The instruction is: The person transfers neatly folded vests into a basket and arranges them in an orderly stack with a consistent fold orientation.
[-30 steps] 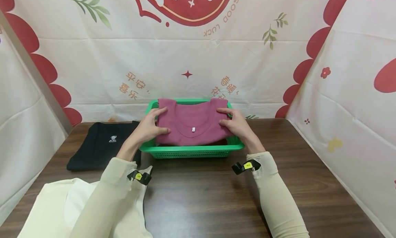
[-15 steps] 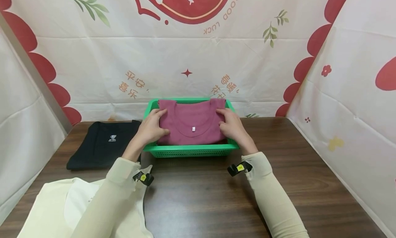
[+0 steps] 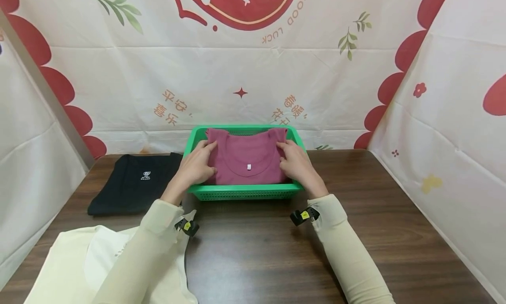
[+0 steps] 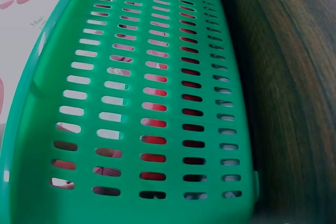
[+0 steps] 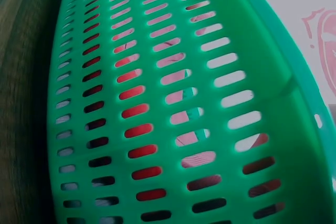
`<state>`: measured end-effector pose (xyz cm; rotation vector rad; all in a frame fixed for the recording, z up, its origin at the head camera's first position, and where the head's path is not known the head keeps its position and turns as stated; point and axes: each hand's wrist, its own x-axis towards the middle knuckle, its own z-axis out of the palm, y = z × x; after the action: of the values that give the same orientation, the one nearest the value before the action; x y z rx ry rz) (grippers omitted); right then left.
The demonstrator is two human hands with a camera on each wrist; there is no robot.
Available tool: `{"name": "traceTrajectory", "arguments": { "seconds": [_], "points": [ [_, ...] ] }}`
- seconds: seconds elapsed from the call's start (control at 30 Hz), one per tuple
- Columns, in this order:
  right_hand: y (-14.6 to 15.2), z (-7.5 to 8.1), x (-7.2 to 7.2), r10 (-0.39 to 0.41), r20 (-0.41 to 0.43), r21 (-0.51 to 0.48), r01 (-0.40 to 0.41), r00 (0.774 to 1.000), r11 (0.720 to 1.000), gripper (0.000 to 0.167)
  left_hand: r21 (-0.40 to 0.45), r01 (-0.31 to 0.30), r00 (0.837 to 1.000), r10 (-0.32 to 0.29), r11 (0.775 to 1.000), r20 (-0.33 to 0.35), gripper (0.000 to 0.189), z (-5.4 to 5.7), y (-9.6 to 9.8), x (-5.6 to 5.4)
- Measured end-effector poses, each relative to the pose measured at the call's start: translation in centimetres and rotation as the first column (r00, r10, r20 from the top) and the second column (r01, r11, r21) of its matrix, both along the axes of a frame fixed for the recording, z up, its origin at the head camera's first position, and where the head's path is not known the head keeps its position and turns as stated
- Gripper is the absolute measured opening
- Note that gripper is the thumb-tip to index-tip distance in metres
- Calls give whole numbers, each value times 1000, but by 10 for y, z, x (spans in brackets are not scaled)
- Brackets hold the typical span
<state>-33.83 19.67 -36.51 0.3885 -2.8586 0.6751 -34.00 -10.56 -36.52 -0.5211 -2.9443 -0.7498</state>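
A folded mauve-pink shirt [image 3: 250,157], with a round neckline and a small white label, lies within the green basket [image 3: 247,194] in the head view. My left hand [image 3: 194,164] holds the shirt's left side, thumb and fingertips at its edge. On the opposite side my right hand [image 3: 299,165] grips the right edge in the same way. Both wrist views face the basket's slotted front wall [image 4: 134,103], and red and dark cloth shows through the slots. Neither hand appears in the wrist views.
A folded black shirt [image 3: 134,185] lies left of the basket on the brown wooden table [image 3: 253,251]. Cream cloth [image 3: 59,264] with a white patch spreads at the front left, partly under my left sleeve. A printed curtain [image 3: 237,66] stands close behind the basket.
The mauve shirt has sunk lower into the basket, its sides drawn inward. My two hands have come closer together with it, and more of the basket's rim shows.
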Motion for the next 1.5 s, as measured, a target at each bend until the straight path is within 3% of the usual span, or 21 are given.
{"name": "traceTrajectory", "arguments": {
  "seconds": [0.33,0.73,1.2,1.5],
  "points": [
    [1,-1,1,21,89,-13,-20,996,1000,63,-49,42,999,-42,998,-1,90,-2,0,0],
    [0,-4,2,46,130,57,-53,990,997,60,-117,47,999,-44,992,30,83,-3,3,0],
    [-1,-4,1,27,131,96,-40,991,995,55,-170,42,998,-34,985,51,81,-1,4,2],
    [-2,-3,2,32,113,110,-44,993,993,50,-143,48,998,-44,989,35,76,-1,3,4]
  ]
}}
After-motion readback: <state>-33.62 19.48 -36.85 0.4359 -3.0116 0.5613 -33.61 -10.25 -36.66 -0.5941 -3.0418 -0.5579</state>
